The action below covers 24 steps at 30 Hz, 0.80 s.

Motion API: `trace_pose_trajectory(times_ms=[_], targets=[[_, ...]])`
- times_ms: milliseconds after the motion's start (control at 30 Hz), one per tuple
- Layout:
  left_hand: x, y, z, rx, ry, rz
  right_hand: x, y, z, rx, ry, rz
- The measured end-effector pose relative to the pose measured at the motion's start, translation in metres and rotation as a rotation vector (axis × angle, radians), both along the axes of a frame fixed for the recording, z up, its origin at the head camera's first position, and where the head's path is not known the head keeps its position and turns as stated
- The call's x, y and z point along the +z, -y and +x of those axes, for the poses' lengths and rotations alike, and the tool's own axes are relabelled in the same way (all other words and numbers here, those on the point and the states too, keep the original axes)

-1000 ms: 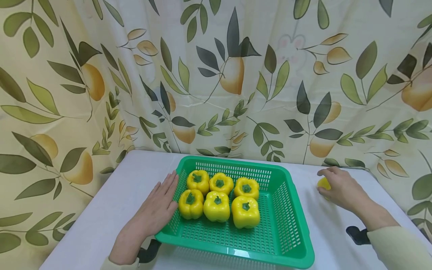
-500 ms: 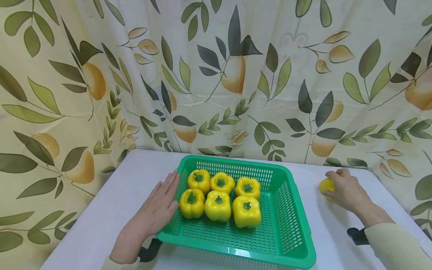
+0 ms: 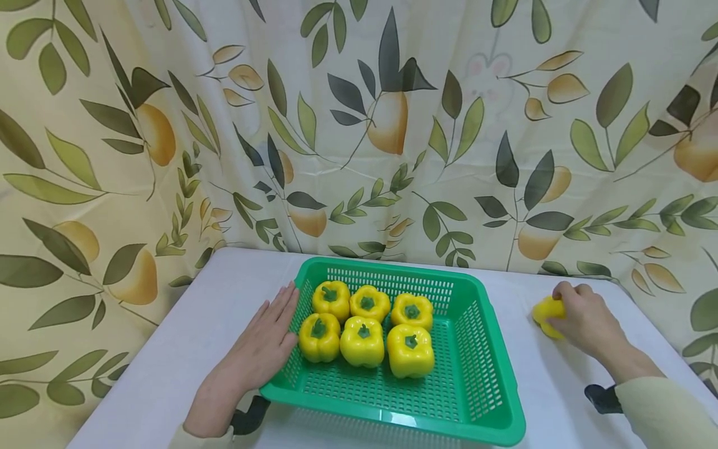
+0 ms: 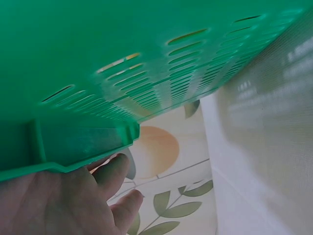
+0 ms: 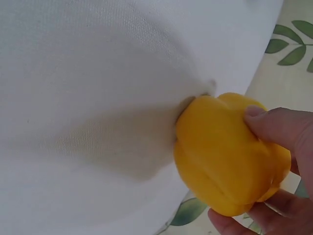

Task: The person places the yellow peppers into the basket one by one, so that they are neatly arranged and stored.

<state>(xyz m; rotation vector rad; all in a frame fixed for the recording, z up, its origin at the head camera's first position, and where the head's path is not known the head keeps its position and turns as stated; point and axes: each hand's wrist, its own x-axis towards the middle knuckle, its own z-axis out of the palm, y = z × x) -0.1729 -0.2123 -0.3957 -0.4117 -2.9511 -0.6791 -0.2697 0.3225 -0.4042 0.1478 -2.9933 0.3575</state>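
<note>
A yellow bell pepper (image 5: 225, 152) is gripped by my right hand (image 3: 589, 321), thumb on one side and fingers on the other, over the table right of the basket. In the head view the hand covers part of that pepper (image 3: 546, 317). My left hand (image 3: 260, 343) lies with straight fingers along the left rim of a green plastic basket (image 3: 449, 421). The left wrist view has that hand (image 4: 63, 200) against the outside of the basket rim (image 4: 63, 166). Several yellow bell peppers (image 3: 361, 343) with green stems stand in two rows inside the basket, towards its left.
The white-covered table (image 3: 168, 368) carries the basket. Behind it hangs a curtain (image 3: 359, 206) printed with leaves and fruit, which also closes off the left side. The right part of the basket floor (image 3: 445, 355) is bare.
My right hand has closed around the pepper and shifted slightly to the right, and more of the pepper shows. The left hand and the basket stay as they were.
</note>
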Motion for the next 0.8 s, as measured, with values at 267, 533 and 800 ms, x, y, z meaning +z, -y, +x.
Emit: trace_pose_trajectory(times_ms=[267, 533, 800], targets=[[-0.001, 0.001, 0.0, 0.001, 0.003, 0.004, -0.004, -0.005, 0.001, -0.058, 0.037, -0.11], [0.0, 0.001, 0.0, 0.002, -0.005, 0.004, -0.001, -0.012, -0.001, -0.048, 0.185, -0.044], [0.0, 0.001, 0.0, 0.002, -0.003, 0.0, 0.001, -0.009, -0.001, -0.039, 0.196, 0.005]])
